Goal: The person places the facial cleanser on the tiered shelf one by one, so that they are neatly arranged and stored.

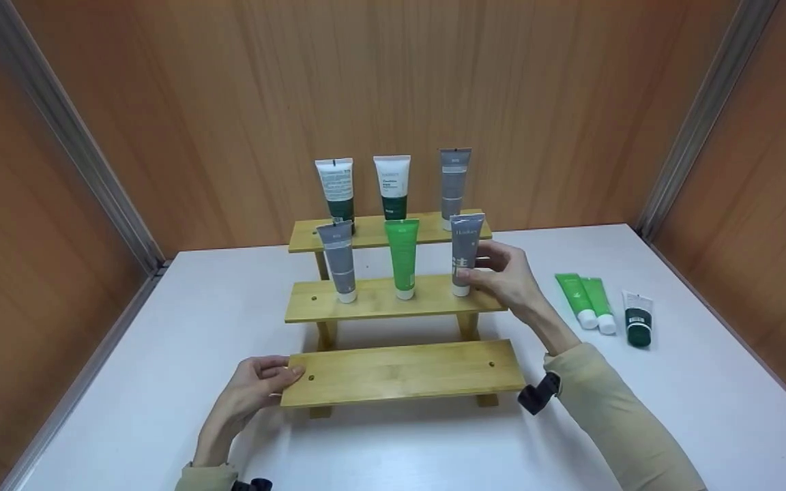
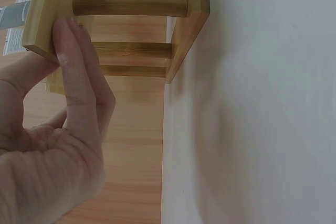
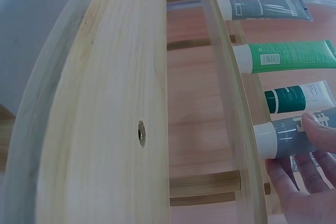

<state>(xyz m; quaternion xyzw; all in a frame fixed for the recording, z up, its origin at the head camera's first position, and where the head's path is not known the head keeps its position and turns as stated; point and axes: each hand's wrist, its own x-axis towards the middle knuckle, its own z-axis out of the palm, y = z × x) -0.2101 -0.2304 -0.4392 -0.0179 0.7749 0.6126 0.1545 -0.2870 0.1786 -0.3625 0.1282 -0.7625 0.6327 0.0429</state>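
A three-tier wooden display stand (image 1: 400, 374) stands on the white table. My left hand (image 1: 251, 387) pinches the left end of its lowest shelf, thumb on top and fingers beneath, as the left wrist view shows. With my right hand (image 1: 510, 281) I hold a grey tube (image 1: 465, 242) upright by its side, its white cap at the right part of the middle shelf. On that same shelf stand a green tube (image 1: 403, 256) in the middle and another grey tube (image 1: 338, 259) at the left. Two white-and-dark-green tubes (image 1: 393, 184) and a grey tube (image 1: 454, 179) stand on the top shelf.
Right of the stand, two green tubes (image 1: 575, 299) lie side by side on the table (image 1: 229, 300). Close to them lies a white-and-dark-green tube (image 1: 638, 320). Wood-grain panels (image 1: 393, 82) with metal corner strips enclose the back and both sides.
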